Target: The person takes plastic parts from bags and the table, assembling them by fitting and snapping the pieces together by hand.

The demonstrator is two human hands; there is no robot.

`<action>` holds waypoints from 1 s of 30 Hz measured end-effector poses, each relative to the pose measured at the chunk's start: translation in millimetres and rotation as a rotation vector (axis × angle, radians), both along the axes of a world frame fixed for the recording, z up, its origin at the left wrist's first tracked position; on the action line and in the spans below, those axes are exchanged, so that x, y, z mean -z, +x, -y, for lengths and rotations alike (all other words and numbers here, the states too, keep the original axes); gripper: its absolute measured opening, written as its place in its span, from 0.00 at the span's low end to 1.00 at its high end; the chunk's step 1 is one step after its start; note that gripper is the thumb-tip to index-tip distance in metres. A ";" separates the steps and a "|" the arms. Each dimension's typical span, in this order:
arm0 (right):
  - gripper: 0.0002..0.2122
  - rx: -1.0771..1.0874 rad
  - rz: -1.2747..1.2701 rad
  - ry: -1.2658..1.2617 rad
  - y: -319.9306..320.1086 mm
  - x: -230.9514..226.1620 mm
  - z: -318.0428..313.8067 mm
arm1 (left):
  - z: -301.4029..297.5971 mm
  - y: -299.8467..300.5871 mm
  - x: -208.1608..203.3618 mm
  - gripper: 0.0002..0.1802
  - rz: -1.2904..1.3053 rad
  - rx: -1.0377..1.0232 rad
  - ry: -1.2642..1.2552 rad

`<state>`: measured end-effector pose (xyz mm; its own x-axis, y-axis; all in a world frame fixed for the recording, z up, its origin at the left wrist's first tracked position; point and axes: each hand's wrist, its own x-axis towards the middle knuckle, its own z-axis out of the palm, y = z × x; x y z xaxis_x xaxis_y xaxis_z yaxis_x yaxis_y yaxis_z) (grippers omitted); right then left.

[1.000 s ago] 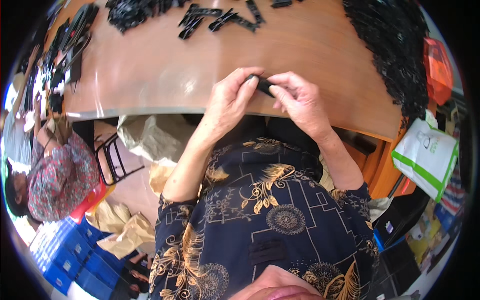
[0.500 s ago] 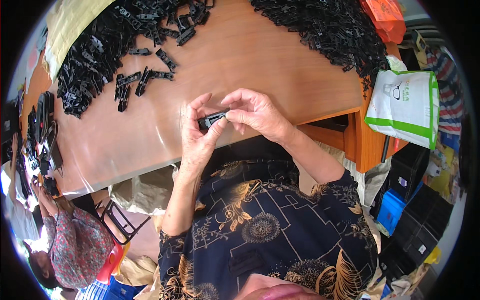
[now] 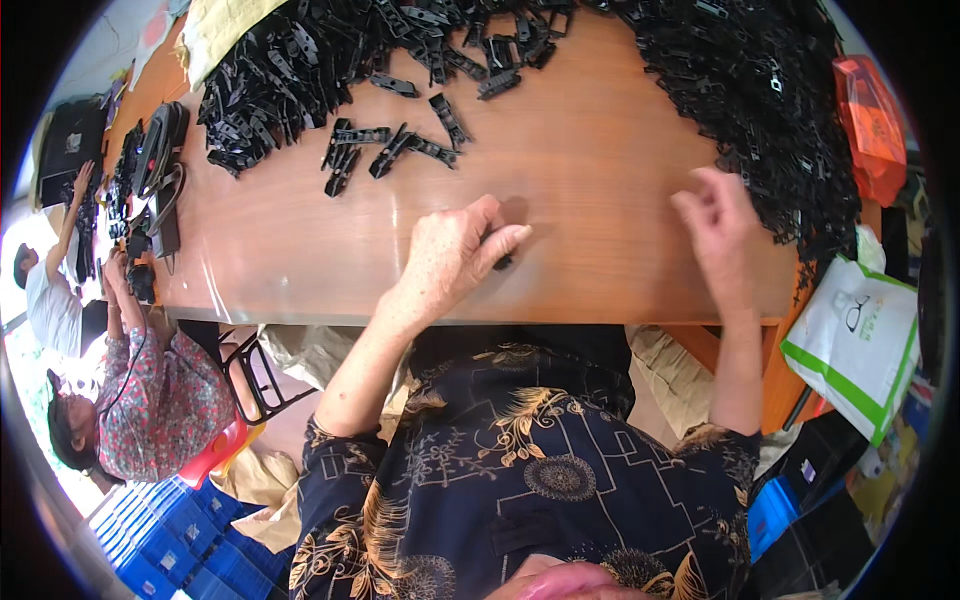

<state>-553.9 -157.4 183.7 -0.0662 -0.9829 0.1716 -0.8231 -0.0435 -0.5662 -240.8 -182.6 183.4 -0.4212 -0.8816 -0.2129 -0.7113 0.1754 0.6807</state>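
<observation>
A small black plastic piece (image 3: 503, 262), mostly hidden, was in the person's left hand (image 3: 460, 250), whose fingers curled round it over the wooden counter (image 3: 590, 190). The right hand (image 3: 720, 215), blurred and half-curled, was near a heap of black plastic parts (image 3: 740, 90); whether it pinched one could not be told. Black clips (image 3: 449, 120) lay beyond the left hand.

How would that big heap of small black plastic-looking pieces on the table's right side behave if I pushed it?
The black heap would probably spread rather than move whole: its pieces look separate. Their slim shapes suggest each is probably light; openwork ones might snag.
</observation>
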 end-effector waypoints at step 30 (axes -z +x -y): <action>0.07 -0.164 0.268 -0.242 37.1 -16.5 -4.6 | 26.2 -38.7 15.5 0.17 -0.220 0.081 -0.400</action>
<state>-516.8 -152.7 200.1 0.0150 -0.9175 0.3976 -0.6188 -0.3208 -0.7170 -279.5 -208.8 167.8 -0.4890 -0.8388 0.2395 -0.5305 0.5039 0.6817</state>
